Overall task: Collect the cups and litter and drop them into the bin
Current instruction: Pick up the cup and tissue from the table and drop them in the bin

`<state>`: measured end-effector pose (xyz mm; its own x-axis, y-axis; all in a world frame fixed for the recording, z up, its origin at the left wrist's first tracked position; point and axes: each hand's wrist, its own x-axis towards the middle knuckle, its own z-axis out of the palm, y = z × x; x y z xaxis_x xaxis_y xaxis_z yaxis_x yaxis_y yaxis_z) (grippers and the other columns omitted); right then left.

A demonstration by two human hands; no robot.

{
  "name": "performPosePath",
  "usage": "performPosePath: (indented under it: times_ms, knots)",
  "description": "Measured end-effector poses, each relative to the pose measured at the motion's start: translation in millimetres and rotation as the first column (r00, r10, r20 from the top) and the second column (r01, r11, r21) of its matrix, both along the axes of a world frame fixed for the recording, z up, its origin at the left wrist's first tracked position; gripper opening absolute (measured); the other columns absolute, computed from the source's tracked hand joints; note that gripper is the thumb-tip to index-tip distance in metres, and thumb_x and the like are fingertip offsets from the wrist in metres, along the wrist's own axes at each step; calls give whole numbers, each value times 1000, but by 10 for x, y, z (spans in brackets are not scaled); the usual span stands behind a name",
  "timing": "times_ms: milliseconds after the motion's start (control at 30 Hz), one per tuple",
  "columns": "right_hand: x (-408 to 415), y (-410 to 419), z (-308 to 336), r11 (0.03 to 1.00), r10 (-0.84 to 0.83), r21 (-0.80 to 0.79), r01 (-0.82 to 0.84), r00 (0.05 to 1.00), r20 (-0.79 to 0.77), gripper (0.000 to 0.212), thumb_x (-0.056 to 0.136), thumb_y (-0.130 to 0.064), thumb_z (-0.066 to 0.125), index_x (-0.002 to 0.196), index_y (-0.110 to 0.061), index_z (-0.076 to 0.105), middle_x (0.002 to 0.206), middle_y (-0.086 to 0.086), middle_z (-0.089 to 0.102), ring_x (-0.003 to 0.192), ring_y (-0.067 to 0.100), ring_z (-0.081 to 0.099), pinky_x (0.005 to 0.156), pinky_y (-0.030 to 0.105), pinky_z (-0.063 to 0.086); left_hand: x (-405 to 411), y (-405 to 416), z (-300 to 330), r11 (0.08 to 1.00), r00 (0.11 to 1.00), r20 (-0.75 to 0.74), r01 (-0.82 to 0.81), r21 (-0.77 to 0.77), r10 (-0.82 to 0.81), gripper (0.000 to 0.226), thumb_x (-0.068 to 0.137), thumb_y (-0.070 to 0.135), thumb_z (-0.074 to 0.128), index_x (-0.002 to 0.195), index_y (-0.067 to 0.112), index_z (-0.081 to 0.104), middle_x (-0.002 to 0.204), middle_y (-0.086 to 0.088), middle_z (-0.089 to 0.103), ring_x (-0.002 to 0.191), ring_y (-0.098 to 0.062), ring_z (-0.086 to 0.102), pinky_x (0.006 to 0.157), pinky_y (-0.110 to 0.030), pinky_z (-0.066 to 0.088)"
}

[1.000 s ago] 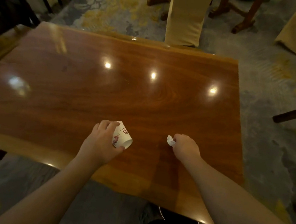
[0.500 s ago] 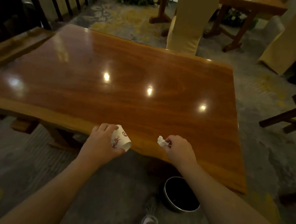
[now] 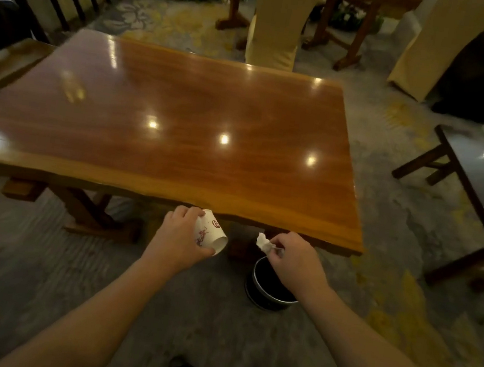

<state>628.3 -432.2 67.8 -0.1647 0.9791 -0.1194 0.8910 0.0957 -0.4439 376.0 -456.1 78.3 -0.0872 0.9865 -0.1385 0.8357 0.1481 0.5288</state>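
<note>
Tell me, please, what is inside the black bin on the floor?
The bin shows only a dark interior; nothing can be made out in it. The right hand, pinching a crumpled tissue, covers part of its opening, so that part is hidden.

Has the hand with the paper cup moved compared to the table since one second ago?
Yes. The left hand with the paper cup was over the table top; now it is past the near edge, over the floor.
</note>
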Motion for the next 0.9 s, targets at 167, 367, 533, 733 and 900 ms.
performPosePath:
  times_ms: [167, 367, 533, 733, 900]
  knots:
    - [669, -148, -224, 1000, -10, -26, 10, 1000, -27, 17, 94, -27, 65, 109, -21, 71, 89, -10, 55, 73, 5, 54, 59, 18, 41, 685, 23, -166, 998, 1000, 19, 13, -67, -12, 88, 66, 40, 87, 138, 29, 40, 136, 2, 46, 124, -20, 43, 99, -44, 47]
    - [1695, -171, -550, 993, 1, -118, -7, 998, -56, 21, 95, -23, 60, 111, -18, 73, 90, -8, 52, 80, 15, 60, 67, 27, 44, 1692, 53, -511, 985, 999, 12, -27, -172, 30, 88, 63, 39, 88, 137, 27, 42, 136, 1, 46, 123, -21, 43, 96, -43, 47]
    - [2274, -80, -894, 971, -31, -239, 19, 998, -48, 21, 96, -25, 61, 110, -17, 74, 101, 5, 66, 89, 23, 65, 70, 35, 49, 2195, 144, -858, 967, 1000, 7, -13, -253, 16, 87, 61, 41, 88, 134, 27, 43, 133, 1, 47, 121, -21, 44, 95, -42, 48]
    - [2478, 107, -1392, 928, -119, -360, 96, 992, -41, 18, 92, -20, 65, 107, -14, 73, 105, 10, 74, 95, 28, 67, 75, 37, 51, 2397, 459, -1389, 935, 999, -21, 24, -355, -34, 88, 63, 52, 84, 135, 24, 43, 133, -1, 47, 120, -22, 46, 96, -40, 47]
    - [2432, 277, -2032, 899, -206, -401, 176, 978, -33, 22, 95, -27, 62, 97, -9, 75, 96, 13, 75, 90, 32, 68, 65, 33, 45, 2426, 766, -2192, 888, 995, -17, 84, -452, -103, 93, 59, 59, 82, 135, 23, 43, 129, -8, 50, 115, -29, 51, 90, -40, 45]
